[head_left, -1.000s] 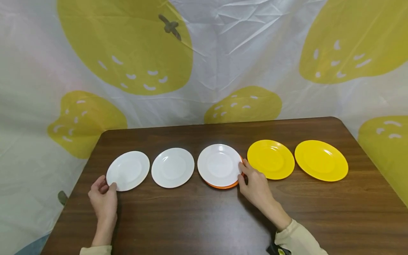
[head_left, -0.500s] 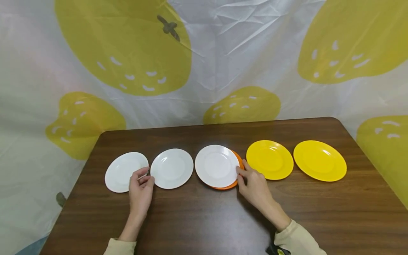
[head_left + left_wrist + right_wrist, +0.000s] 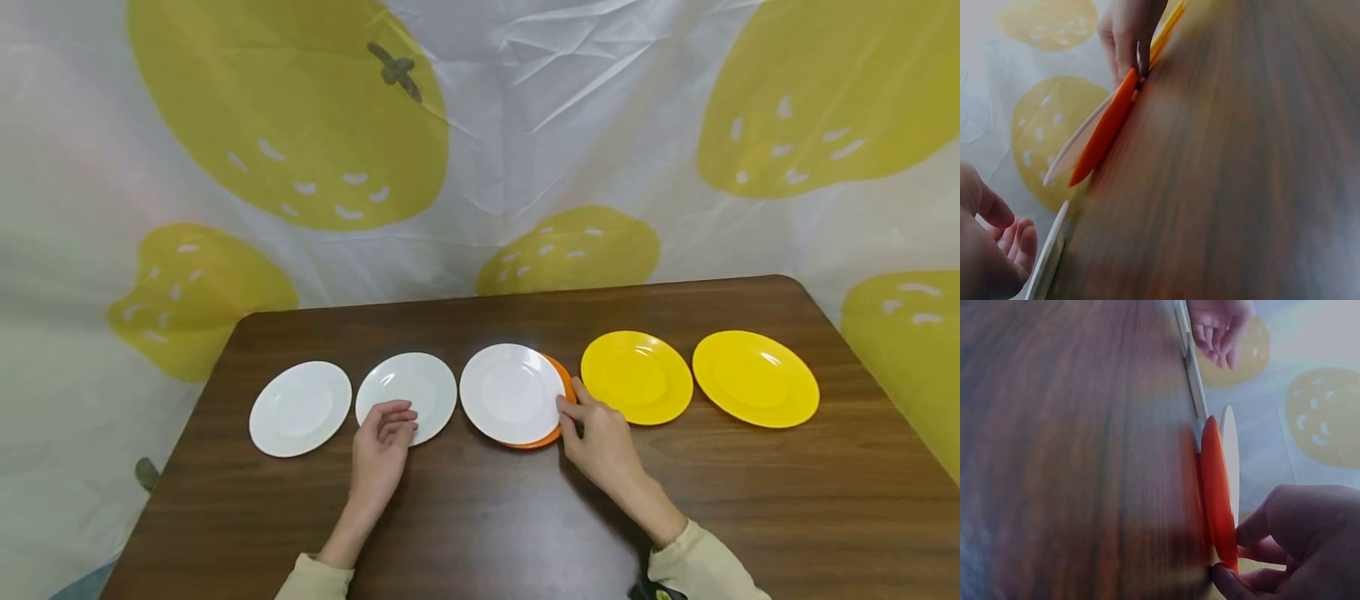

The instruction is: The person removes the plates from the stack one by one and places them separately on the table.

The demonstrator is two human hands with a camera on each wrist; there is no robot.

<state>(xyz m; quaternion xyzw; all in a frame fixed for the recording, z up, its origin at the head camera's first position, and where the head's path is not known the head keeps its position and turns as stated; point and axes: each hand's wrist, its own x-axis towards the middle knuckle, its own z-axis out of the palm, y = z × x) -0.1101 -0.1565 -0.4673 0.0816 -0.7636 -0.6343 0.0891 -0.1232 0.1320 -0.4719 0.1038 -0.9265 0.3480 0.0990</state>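
My right hand holds the right edge of an orange plate with a white plate lying on it, shifted left so an orange crescent shows. In the right wrist view its fingertips are around the orange edge, right by the white rim. Across in the left wrist view, the two rims spread apart toward the left. My left hand is over the near part of the middle-left white plate, its fingers loosely bent and holding nothing. Part of that plate is hidden behind it.
Another white plate lies at the far left of the row. Two yellow plates lie to the right, one close beside my right hand. All are on a brown wooden table, with a lemon-patterned cloth hanging behind.
My left hand has left the leftmost white plate and moved right to the second one. The upper white plate has slid left, showing more orange. My right hand has stayed nearly in place.
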